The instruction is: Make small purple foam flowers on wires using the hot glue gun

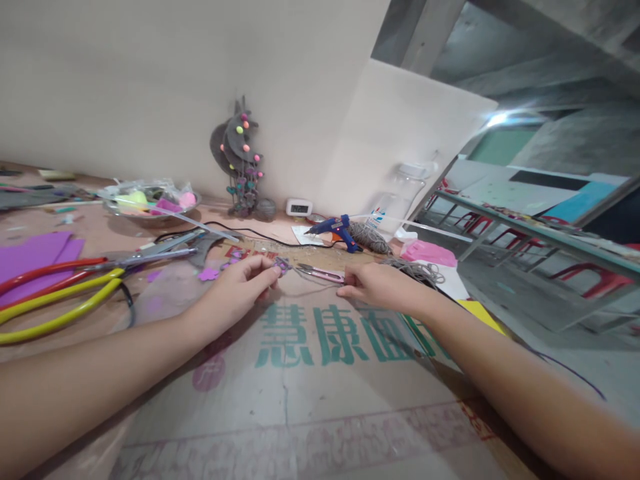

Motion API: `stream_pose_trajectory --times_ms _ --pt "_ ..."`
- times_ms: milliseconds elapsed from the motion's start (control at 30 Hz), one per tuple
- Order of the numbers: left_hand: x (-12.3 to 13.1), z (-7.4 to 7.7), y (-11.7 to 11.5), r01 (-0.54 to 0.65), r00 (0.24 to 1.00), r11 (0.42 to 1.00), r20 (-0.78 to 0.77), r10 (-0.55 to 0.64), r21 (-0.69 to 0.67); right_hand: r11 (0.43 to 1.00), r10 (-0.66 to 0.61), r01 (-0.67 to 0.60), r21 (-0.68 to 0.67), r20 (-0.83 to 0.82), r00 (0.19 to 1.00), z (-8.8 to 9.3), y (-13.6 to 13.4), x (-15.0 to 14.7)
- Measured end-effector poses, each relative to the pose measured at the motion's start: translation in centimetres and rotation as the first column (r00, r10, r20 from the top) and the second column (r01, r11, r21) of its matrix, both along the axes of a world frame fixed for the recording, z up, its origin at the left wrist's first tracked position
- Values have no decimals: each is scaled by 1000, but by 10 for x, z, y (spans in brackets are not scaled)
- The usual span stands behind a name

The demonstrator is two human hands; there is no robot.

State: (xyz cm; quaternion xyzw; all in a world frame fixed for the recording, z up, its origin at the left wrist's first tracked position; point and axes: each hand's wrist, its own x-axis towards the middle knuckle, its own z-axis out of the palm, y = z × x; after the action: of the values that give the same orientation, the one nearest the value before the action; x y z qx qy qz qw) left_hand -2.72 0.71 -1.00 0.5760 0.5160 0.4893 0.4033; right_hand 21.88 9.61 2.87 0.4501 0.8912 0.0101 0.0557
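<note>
My left hand (253,280) is closed in a pinch on a small purple flower (281,265) with grey yarn on it, above the cardboard. A strand of grey yarn (315,291) runs from there to my right hand (367,287), whose thumb and fingers are closed at its end. A pink-handled pair of thread snips (323,273), tip to the left, lies between the hands; its rear end meets my right fingers, and I cannot tell whether they hold it too. More purple flower cutouts (209,274) are beside my left wrist. Loose grey yarn (417,270) is piled behind my right hand.
Behind the hands is a blue glue gun (333,228) with a black cord. Red-handled and yellow-handled tools (65,303) lie at left, near a bowl (150,217) of craft bits. A grey moon-shaped decoration (240,160), small clock (299,207) and clear bottle (400,200) stand at the back.
</note>
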Motion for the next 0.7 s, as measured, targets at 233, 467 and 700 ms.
stream_pose_trajectory --times_ms 233,467,700 --pt "2 3 0 -2 1000 1000 -4 2 -10 996 70 -70 -51 -5 998 4 2 1" --pt "-1 -2 2 -16 999 1000 -48 17 25 877 -31 -4 -480 -65 997 23 20 30" --pt "-3 -5 4 1 998 1000 -65 0 16 774 -71 -58 -630 -178 981 28 31 46"
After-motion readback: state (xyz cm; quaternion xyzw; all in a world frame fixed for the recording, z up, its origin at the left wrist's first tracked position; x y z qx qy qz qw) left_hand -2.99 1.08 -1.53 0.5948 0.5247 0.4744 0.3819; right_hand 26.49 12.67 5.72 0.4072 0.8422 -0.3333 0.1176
